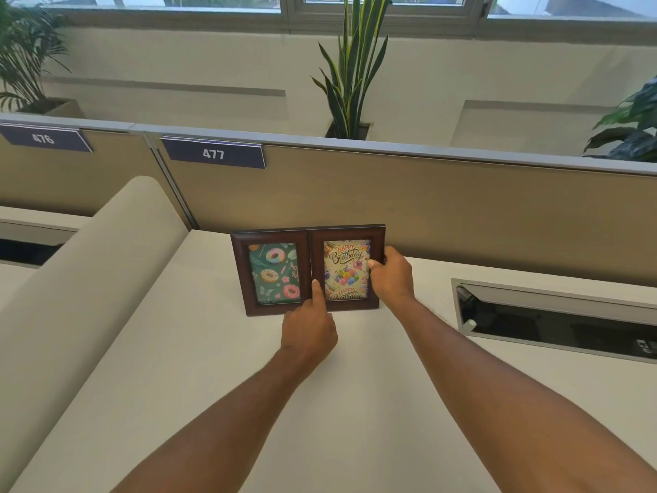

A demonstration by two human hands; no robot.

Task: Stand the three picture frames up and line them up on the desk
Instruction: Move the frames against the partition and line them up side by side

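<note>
Two dark brown picture frames stand upright side by side, edges touching, on the white desk point(213, 368) close to the partition. The left one, the doughnut frame point(272, 274), shows doughnuts on green. The right one, the birthday frame point(346, 270), reads "Happy Birthday" with balloons. My right hand point(391, 275) grips the birthday frame's right edge, thumb on its front. My left hand point(309, 325) has its index finger stretched out, the tip touching the lower left border of the birthday frame where the two meet. No third frame is in view.
A beige partition point(426, 208) with number plates 476 and 477 runs behind the desk. A rounded beige divider point(89, 279) rises at the left. An open cable tray point(554, 322) is sunk into the desk at the right. Potted plants stand beyond the partition.
</note>
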